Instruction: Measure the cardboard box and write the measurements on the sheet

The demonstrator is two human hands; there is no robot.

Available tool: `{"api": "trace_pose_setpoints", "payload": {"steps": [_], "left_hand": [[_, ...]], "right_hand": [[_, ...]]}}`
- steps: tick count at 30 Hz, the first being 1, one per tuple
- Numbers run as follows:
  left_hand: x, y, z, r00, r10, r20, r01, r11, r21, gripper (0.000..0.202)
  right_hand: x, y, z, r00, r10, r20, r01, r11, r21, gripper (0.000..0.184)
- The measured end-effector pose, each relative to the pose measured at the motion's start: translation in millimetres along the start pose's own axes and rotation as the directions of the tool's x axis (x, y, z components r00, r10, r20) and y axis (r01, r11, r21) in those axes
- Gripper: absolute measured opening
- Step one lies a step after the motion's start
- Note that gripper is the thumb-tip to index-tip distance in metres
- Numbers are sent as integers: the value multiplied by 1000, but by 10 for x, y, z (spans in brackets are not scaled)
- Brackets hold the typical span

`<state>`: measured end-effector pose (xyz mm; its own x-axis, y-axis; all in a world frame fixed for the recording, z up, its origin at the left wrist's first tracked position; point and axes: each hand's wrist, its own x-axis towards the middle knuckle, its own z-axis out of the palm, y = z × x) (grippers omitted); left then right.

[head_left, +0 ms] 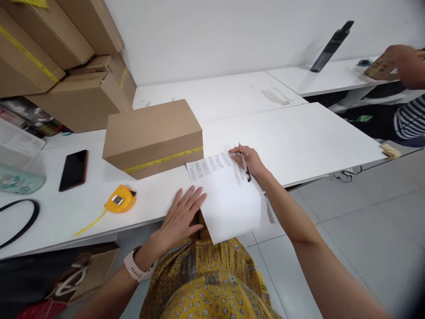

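Observation:
A white sheet of paper (229, 201) with rows of small printed text at its top lies on the white table (292, 137) and hangs over the near edge. My right hand (250, 160) is closed on a pen (245, 167), its tip at the printed rows. My left hand (184, 213) lies flat with fingers spread on the table edge, touching the sheet's left side. A closed cardboard box (152, 136) with yellow tape stands just behind the sheet. A yellow tape measure (120, 199) with its blade pulled out rests left of my left hand.
A black phone (73, 169) lies at the left, a black cable loop (18, 221) beyond it. Stacked cardboard boxes (59, 57) fill the back left corner. At the far right another person's hand (403, 62) holds a small box over a second table.

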<state>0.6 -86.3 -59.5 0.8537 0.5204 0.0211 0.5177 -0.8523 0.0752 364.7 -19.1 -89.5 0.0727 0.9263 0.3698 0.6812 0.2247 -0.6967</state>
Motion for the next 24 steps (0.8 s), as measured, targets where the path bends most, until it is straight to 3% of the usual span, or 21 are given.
{"api": "trace_pose_setpoints", "payload": {"steps": [4,12,19,24], "left_hand": [[-180,-45,52,998,-52,-38,54,997,47,77],[34,-35,11,986,-147,-83,148,989,10,65],[91,-47,39,982,-158,-101,158,987,-4,66],[116,-57,56,982,-156,-107,154,988,-22,63]], "right_hand": [[-40,-68,12,1000,15,-6,-15,1000,-14,18],[-129,-209,43,1000,-1,30,2,999,-39,22],[-181,-224,2,993,-6,116,14,997,-70,36],[-198,-190,-26,991,15,134,-10,999,-37,33]]}}
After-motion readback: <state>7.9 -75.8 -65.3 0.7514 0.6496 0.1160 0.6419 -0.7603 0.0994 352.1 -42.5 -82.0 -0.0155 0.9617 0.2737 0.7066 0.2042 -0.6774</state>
